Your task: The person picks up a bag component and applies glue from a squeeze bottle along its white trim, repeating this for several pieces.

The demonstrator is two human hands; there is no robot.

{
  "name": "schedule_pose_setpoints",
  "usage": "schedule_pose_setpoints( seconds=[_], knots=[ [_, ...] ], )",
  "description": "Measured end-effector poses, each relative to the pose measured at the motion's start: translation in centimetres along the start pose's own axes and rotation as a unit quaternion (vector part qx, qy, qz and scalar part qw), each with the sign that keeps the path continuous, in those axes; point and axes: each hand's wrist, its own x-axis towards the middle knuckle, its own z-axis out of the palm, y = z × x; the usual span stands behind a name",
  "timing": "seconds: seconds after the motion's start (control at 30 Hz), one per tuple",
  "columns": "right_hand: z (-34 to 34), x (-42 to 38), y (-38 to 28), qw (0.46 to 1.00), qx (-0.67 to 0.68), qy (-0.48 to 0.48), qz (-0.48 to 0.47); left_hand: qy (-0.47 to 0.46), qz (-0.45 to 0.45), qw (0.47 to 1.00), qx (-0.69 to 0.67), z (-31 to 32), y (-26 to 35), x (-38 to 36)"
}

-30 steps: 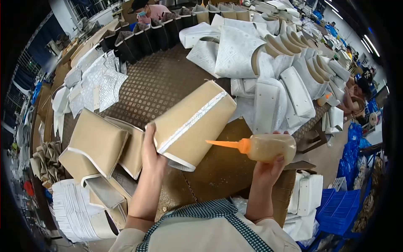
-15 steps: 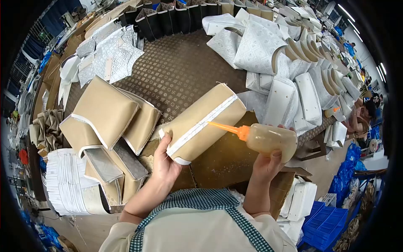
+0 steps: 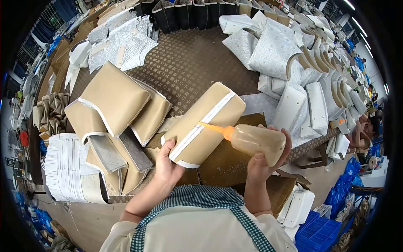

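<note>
My left hand (image 3: 168, 164) grips the near end of a tan bag panel (image 3: 218, 110) folded into a tube, with a white strip running along its length. It rests tilted on the brown patterned table (image 3: 189, 63). In my right hand (image 3: 261, 164) is a translucent glue bottle (image 3: 256, 140) with an orange nozzle. The nozzle tip touches the white strip near the middle of the panel.
Several tan folded panels (image 3: 111, 98) lie stacked left of my left hand, beside a white stack (image 3: 67, 168). White patterned pieces (image 3: 275, 48) and white bag shells (image 3: 317, 105) crowd the right side. Dark bags (image 3: 184, 12) line the far edge. Blue crates (image 3: 319, 231) stand at the lower right.
The glue bottle has moved left and its nozzle has come down onto the white strip. The view has tilted lower, and my left hand has slid to the panel's near end.
</note>
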Motion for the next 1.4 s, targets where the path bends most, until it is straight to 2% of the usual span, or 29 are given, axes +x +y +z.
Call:
schedule_pose_setpoints(
  seconds=[0.13, 0.27, 0.37, 0.47, 0.6, 0.73, 0.93, 1.03, 1.13, 1.23, 1.4],
  knots=[
    [-0.6, 0.6, 0.8, 0.998, -0.037, -0.004, -0.048, -0.01, -0.009, 1.0, -0.008, -0.5, 0.2, 0.1],
    [-1.1, 1.6, 1.2, 0.992, -0.088, 0.045, -0.079, -0.003, -0.003, 1.0, -0.001, -0.5, 0.3, 0.0],
    [-1.1, 1.9, 1.3, 0.994, -0.077, 0.032, -0.074, 0.001, -0.006, 1.0, -0.002, -0.1, 0.4, 0.0],
    [-1.1, 1.2, 0.9, 0.999, -0.017, -0.046, -0.022, 0.007, -0.008, 1.0, 0.001, -0.7, 0.6, 0.2],
    [-1.3, 2.5, 1.6, 0.998, -0.05, 0.031, -0.037, 0.015, -0.01, 1.0, 0.01, -1.0, 0.8, -0.2],
    [-2.3, 4.4, 2.7, 0.991, -0.095, 0.064, -0.071, 0.024, 0.003, 1.0, 0.015, -0.9, 0.6, -0.5],
    [-2.3, 3.7, 2.6, 0.989, -0.112, 0.057, -0.073, -0.004, 0.001, 1.0, 0.014, -1.1, 0.6, -0.5],
    [-2.2, 3.3, 2.0, 0.998, -0.042, 0.023, -0.03, -0.004, 0.006, 1.0, 0.019, -1.3, 0.6, -0.7],
    [-2.4, 3.4, 2.2, 0.999, -0.031, 0.0, -0.011, -0.002, 0.004, 1.0, 0.019, -1.6, 0.5, -0.6],
    [-2.6, 4.2, 3.1, 0.991, -0.102, 0.063, -0.061, -0.009, 0.004, 1.0, 0.017, -1.8, 0.5, -0.6],
    [-2.4, 3.7, 3.3, 0.99, -0.101, 0.076, -0.055, -0.029, -0.001, 0.999, 0.024, -2.2, 0.6, -0.5]
  ],
)
